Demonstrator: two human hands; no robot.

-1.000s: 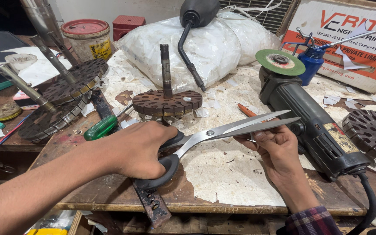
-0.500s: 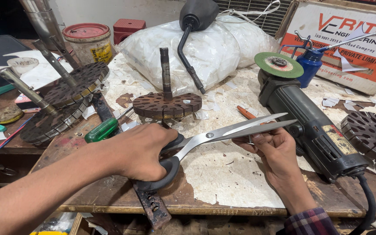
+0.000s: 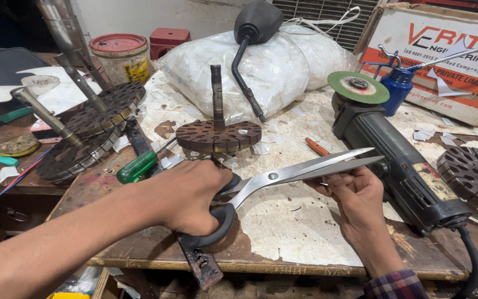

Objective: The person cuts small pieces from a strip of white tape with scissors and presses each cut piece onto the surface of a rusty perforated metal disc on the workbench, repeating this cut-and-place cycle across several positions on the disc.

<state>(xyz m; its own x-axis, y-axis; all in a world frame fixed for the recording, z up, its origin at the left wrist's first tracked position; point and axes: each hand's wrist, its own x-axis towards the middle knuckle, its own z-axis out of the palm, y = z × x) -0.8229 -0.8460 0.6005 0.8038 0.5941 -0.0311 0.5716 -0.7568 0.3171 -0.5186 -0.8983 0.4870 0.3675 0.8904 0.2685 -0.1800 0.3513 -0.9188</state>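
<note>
Scissors (image 3: 283,180), large with black handles, lie gripped in the left hand (image 3: 186,194), blades slightly parted and pointing right above the paper-littered workbench (image 3: 305,243). Just under the blade tips, the right hand (image 3: 355,202) pinches something small I cannot make out, held beside a grey angle grinder (image 3: 399,155). Judging by this, a cut is being lined up; closing the blades calls for a steady hold.

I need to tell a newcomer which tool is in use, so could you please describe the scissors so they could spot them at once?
Start at the paper-littered workbench and find the dark angle grinder with its green disc. Just beside it, the scissors lie across the bench front, gripped by the left hand. Their long silver blades and black handles set them apart.
</note>
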